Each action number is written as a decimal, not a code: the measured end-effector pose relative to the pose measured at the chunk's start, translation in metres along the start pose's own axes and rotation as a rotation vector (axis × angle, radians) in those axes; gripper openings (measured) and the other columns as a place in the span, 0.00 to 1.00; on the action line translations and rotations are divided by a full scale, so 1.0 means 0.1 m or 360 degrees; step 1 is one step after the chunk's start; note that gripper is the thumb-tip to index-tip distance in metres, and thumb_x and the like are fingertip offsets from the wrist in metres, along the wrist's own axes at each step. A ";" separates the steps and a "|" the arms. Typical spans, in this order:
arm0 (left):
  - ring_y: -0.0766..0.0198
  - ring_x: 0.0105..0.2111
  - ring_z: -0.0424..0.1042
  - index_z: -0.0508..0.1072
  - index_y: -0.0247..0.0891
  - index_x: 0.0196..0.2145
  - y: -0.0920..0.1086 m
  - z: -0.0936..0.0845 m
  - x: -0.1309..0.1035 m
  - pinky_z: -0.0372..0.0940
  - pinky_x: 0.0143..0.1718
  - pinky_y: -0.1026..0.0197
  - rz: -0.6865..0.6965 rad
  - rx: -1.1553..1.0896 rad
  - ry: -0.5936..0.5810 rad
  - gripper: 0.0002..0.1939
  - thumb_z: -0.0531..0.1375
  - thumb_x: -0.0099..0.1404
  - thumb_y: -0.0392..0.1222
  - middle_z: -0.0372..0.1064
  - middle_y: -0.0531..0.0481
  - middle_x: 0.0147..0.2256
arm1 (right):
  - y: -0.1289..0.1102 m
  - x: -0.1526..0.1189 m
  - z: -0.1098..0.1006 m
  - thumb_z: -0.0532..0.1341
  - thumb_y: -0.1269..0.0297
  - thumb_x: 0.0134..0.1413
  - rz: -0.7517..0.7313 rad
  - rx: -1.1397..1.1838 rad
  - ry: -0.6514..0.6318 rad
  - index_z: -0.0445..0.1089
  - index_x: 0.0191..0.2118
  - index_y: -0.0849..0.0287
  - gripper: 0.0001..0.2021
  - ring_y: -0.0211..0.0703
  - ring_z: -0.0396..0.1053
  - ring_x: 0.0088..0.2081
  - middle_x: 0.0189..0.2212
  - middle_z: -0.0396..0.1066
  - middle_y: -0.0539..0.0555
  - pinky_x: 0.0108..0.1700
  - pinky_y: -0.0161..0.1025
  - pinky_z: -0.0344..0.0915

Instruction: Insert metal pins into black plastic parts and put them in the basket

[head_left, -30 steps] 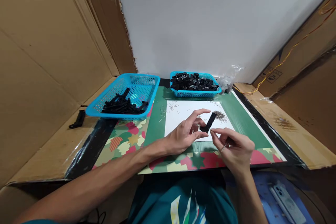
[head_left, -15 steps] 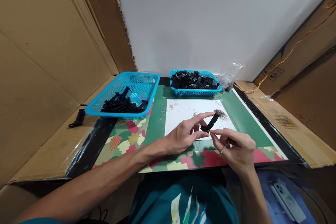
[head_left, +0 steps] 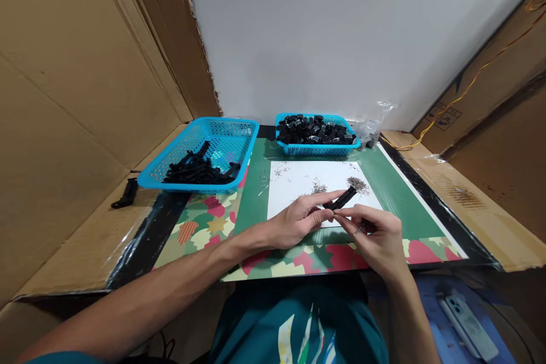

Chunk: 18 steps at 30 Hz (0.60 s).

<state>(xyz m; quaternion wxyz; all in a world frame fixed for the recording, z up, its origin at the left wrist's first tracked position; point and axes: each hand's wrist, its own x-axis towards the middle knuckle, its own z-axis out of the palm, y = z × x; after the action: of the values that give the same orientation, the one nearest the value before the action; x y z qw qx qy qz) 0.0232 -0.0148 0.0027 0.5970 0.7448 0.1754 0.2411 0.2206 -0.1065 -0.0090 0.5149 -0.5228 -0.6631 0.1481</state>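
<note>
A slim black plastic part is held tilted over the lower edge of the white sheet. My left hand grips its lower left end between thumb and fingers. From the right, my right hand is closed, its thumb and forefinger pinched at that same end of the part; whatever they hold is too small to make out. Beyond the hands, tiny metal pieces form one pile on the sheet's right side and another near its middle.
A blue basket at the left holds long black parts; another blue basket at the back holds small black pieces. A plastic bag lies beside it. One black part rests at far left. A phone lies low at right.
The black part has tipped lower towards the table. My right hand has moved slightly left and up, and more of the middle metal pile shows.
</note>
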 end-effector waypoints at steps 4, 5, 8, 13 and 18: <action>0.69 0.25 0.53 0.69 0.32 0.69 -0.01 0.02 0.03 0.51 0.25 0.66 -0.0147 -0.0346 -0.0136 0.36 0.56 0.77 0.63 0.59 0.54 0.30 | 0.02 0.00 -0.03 0.69 0.66 0.63 -0.0036 -0.0034 0.0048 0.84 0.42 0.53 0.05 0.35 0.55 0.22 0.21 0.64 0.45 0.24 0.35 0.54; 0.70 0.24 0.53 0.71 0.32 0.68 -0.01 0.03 0.04 0.50 0.24 0.66 -0.0170 -0.0413 -0.0155 0.36 0.56 0.76 0.64 0.60 0.54 0.30 | 0.02 0.00 -0.04 0.69 0.67 0.63 -0.0047 -0.0039 0.0074 0.84 0.43 0.53 0.06 0.35 0.54 0.22 0.20 0.61 0.44 0.24 0.35 0.53; 0.71 0.24 0.55 0.74 0.33 0.64 0.01 0.03 0.06 0.53 0.24 0.65 -0.0197 -0.0427 -0.0159 0.34 0.55 0.77 0.64 0.64 0.51 0.34 | 0.04 0.00 -0.07 0.69 0.69 0.63 -0.0099 -0.0051 0.0112 0.84 0.41 0.53 0.06 0.35 0.55 0.22 0.21 0.62 0.44 0.25 0.36 0.54; 0.66 0.33 0.66 0.75 0.39 0.63 0.05 0.01 0.04 0.64 0.34 0.63 0.0013 0.0216 0.0122 0.27 0.61 0.75 0.57 0.73 0.44 0.48 | 0.09 0.00 -0.09 0.68 0.70 0.65 -0.0159 -0.0086 0.0123 0.84 0.39 0.54 0.06 0.36 0.60 0.23 0.24 0.71 0.48 0.26 0.36 0.57; 0.65 0.34 0.73 0.78 0.39 0.53 0.00 0.01 0.01 0.67 0.39 0.62 0.0196 0.0803 0.0334 0.15 0.65 0.74 0.48 0.79 0.48 0.46 | 0.15 -0.02 -0.09 0.68 0.69 0.65 -0.0141 -0.0127 0.0075 0.84 0.40 0.55 0.05 0.35 0.58 0.23 0.23 0.67 0.46 0.26 0.36 0.55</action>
<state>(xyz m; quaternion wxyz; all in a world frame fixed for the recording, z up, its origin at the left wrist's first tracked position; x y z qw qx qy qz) 0.0241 -0.0154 0.0029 0.3556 0.8501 0.2451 0.3014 0.2357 -0.1055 -0.0175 0.5152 -0.5165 -0.6785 0.0862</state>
